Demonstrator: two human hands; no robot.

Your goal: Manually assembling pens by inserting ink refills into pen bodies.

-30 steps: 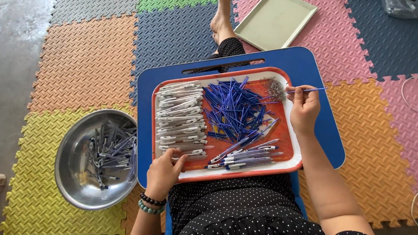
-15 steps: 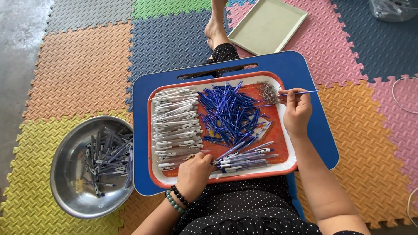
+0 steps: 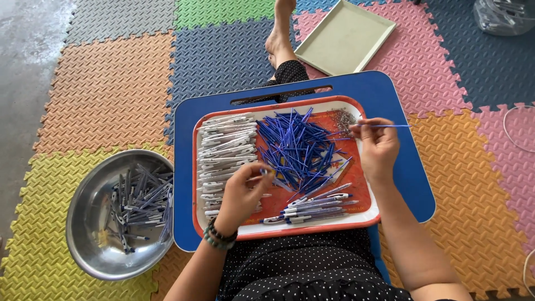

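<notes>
Pretty bright, even daylight all over, soft enough that nothing throws a hard shadow, just faint ones under the blue lap tray (image 3: 409,167). The steel bowl (image 3: 89,223) picks up a pale sheen on its rim, and the concrete floor (image 3: 28,61) at the top left looks washed out. Focus is sharp in the middle; the mat tiles (image 3: 100,89) bend a little toward the edges.

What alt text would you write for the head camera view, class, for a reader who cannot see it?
A seated person's right hand holds a thin blue refill while the left hand picks a white pen part over a red tray of pen parts on a blue lap table. A metal bowl of pens sits at the left.
</notes>
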